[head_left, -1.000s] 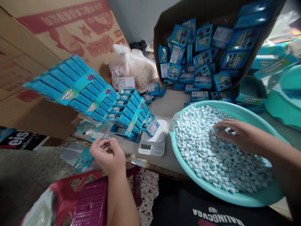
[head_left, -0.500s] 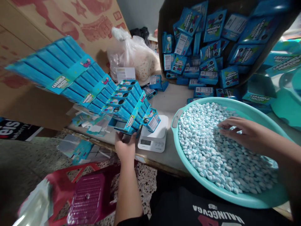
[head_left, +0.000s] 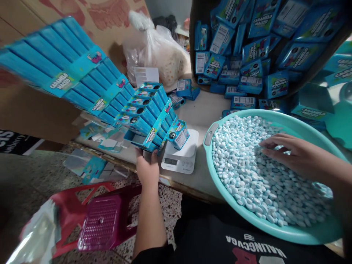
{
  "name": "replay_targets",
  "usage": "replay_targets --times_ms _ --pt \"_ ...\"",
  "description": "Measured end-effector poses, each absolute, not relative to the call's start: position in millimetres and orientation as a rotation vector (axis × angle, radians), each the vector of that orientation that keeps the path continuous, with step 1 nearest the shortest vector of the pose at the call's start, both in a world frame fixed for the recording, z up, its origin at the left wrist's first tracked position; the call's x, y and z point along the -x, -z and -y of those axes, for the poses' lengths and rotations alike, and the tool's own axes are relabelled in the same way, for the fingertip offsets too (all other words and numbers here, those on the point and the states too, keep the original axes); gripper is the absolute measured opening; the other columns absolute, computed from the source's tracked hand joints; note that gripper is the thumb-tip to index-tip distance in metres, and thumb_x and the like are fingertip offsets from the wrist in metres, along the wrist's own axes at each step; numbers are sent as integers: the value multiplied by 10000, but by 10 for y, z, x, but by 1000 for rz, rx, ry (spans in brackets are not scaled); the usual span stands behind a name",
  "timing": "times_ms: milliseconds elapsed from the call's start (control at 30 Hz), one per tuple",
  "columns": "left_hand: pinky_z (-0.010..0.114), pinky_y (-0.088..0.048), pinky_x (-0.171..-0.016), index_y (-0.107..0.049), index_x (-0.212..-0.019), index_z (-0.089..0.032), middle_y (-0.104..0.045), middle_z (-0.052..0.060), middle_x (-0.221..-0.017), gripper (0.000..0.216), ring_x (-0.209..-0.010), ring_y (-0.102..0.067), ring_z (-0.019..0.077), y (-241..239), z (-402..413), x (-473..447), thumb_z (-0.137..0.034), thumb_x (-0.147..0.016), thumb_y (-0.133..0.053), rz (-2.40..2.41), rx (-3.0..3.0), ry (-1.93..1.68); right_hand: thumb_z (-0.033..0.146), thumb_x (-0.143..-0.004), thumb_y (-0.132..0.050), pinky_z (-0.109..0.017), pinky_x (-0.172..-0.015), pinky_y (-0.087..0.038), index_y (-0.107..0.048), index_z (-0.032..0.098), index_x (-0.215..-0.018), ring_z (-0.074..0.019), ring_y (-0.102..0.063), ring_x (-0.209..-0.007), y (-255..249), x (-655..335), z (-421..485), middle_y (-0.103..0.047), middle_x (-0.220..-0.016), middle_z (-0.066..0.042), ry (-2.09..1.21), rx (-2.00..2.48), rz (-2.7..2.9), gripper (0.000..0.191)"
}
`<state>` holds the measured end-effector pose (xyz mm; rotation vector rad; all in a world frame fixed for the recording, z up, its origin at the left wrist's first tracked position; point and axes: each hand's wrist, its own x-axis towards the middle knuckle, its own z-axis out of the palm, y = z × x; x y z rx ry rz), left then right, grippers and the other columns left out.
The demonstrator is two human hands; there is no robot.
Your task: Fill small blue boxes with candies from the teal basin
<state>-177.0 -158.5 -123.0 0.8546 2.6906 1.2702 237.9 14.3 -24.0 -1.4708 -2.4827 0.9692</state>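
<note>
The left hand (head_left: 147,165) was pressed against the lowest carton (head_left: 137,140) at the foot of the fanned stack of blue cartons (head_left: 90,86), beside the kitchen scale (head_left: 183,159); whether it was gripped could not be told. The right hand (head_left: 295,156) was laid, fingers spread flat, on the pale blue candies (head_left: 242,165) in the teal basin (head_left: 302,236).

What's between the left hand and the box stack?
Nothing visible: the left hand touches the box stack at its lower end, beside the scale. The right hand lies on the candies in the basin.
</note>
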Motion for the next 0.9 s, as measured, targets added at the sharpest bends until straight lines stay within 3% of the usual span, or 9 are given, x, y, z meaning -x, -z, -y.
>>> replay_targets --times_ms 133,200,300,367,433,500,667,733,900 --pt "494 -431 -1115 -451 -1407 -152 -563 219 -1418 764 -1339 -533 344 1229 1648 1772 -516 -797 -732 -2885 -878 -1400 568 -902 -538 -420 -909 -501 -700 242 -1042 -281 -610 -1064 245 -2378 -147 -664 -1153 -114 -952 1437 2502 390" --pt "479 -489 -1036 -584 -1165 -150 -659 191 -1204 548 -1176 -624 323 1207 1684 1708 -455 -754 -780 -2974 -1101 -1531 580 -907 -539 -421 -920 -493 -698 237 -1053 -281 -607 -1067 242 -2375 -149 -665 -1151 -113 -951 1433 2498 405" --pt "440 -532 -959 -591 -885 -188 -665 103 -930 294 -967 -669 262 1108 1624 1456 -371 -751 -778 -2742 -1623 -1489 603 -922 -524 -410 -918 -496 -690 231 -1066 -273 -616 -1047 222 -2363 -153 -663 -1168 -111 -979 1443 2502 432" --pt "421 -537 -976 -587 -1085 -174 -662 127 -1075 435 -1045 -661 259 1018 1475 1238 -370 -750 -785 -2523 -1658 -1478 604 -932 -511 -402 -910 -495 -686 232 -1066 -267 -617 -1042 196 -2351 -149 -663 -1166 -103 -999 1448 2515 432" --pt "418 -545 -986 -409 -1413 -164 -608 181 -1287 819 -1138 -644 277 937 1267 1071 -391 -734 -808 -2439 -1459 -1484 583 -942 -505 -400 -905 -486 -685 224 -1063 -264 -609 -1046 164 -2334 -136 -664 -1155 -101 -1002 1457 2511 420" --pt "432 -562 -953 -289 -1521 -165 -609 199 -1321 965 -1116 -665 295 861 1058 1005 -389 -739 -807 -2448 -1281 -1416 551 -953 -499 -404 -911 -472 -684 202 -1065 -265 -602 -1042 134 -2316 -113 -662 -1141 -113 -989 1433 2512 411" --pt "418 -522 -975 -614 -1280 -170 -702 132 -1148 482 -1077 -663 274 430 785 1029 -282 -823 -717 -2426 -1887 -1521 516 -957 -487 -424 -916 -455 -695 183 -1049 -286 -590 -1042 90 -2293 -63 -662 -1106 -121 -933 1342 2534 404" --pt "411 -500 -977 -620 -1301 -198 -693 112 -1153 470 -1068 -637 254 147 761 965 -231 -837 -687 -2223 -2361 -1469 524 -955 -481 -433 -904 -458 -697 195 -1057 -294 -590 -1041 81 -2295 -54 -659 -1117 -117 -944 1349 2533 407" --pt "425 -465 -921 -597 -1366 -312 -690 57 -1215 524 -1057 -571 255 -317 631 666 -144 -871 -631 -1773 -3033 -893 488 -955 -469 -456 -949 -446 -697 198 -1059 -303 -597 -1055 87 -2297 -32 -648 -1146 -120 -888 1323 2562 383"
